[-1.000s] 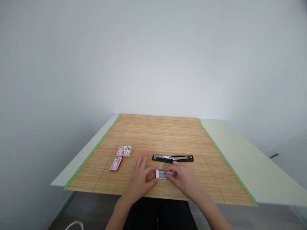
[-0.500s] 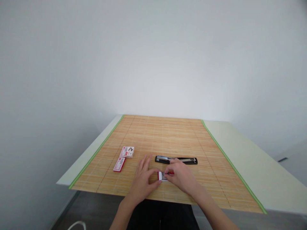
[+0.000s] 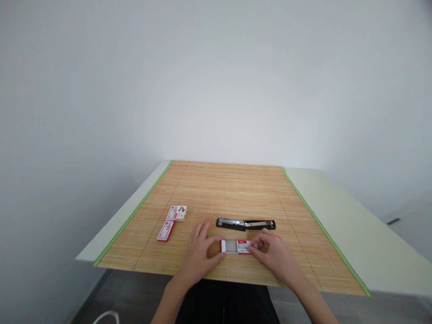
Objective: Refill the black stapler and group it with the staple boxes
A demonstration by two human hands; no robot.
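Note:
A red-and-white staple box (image 3: pixel 232 253) lies partly slid open before me, its grey interior showing between the white left end and the printed sleeve (image 3: pixel 241 243). Thumb and forefinger of my left hand (image 3: pixel 200 252) grip the box's left end, the other fingers stretched out over the mat. My right hand (image 3: pixel 272 252) has thumb and forefinger closed at the right part of the sleeve, hiding that end. Whether something small is also between those fingertips cannot be made out. Just beyond the box, a black stapler (image 3: pixel 231 224) lies opened flat, its metal channel showing.
To the left, another red-and-white box (image 3: pixel 166 230) touches a white box (image 3: pixel 181 213) with a stapler picture, beside a similar labelled box. A bamboo mat (image 3: pixel 229 184) with green edges covers the middle of the white table (image 3: pixel 337 216). A wall stands behind.
My right hand has moved right, from over the box's open part to the sleeve, uncovering the grey interior and the stapler's middle. My left hand keeps its hold on the left end.

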